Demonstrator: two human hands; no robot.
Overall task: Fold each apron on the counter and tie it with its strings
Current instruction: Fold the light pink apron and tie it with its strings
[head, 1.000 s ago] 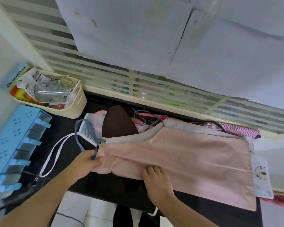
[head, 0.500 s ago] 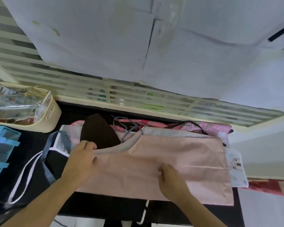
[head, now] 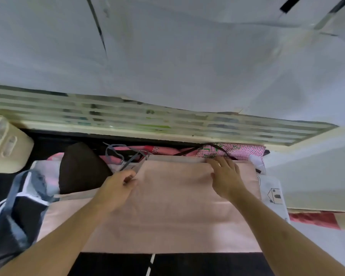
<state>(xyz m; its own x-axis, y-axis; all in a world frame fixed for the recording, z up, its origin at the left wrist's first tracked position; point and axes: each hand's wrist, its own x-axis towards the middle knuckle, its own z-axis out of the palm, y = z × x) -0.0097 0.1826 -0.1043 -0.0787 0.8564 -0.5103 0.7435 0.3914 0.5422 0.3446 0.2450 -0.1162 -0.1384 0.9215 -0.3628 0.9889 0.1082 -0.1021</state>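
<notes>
pink apron (head: 167, 212) spread flat across the black bench (head: 112, 263), folded lengthwise, far edge just short of the slatted window (head: 167, 124). left hand (head: 116, 188) at the apron's upper left corner, fingers (head: 128, 176) curled and pinching the grey string (head: 127, 164) where it meets the cloth. right hand (head: 226, 176) flat on the far edge of the apron, fingers straight and spread, pressing the fabric down (nothing gripped). more aprons heaped behind and to the left: a pink checked one (head: 235, 151) against the window sill, a brown piece (head: 80, 168) beside the left hand, a grey and white one (head: 26, 188) hanging off the left. cream basket (head: 10, 150) at the far left edge, partly cut off.
</notes>
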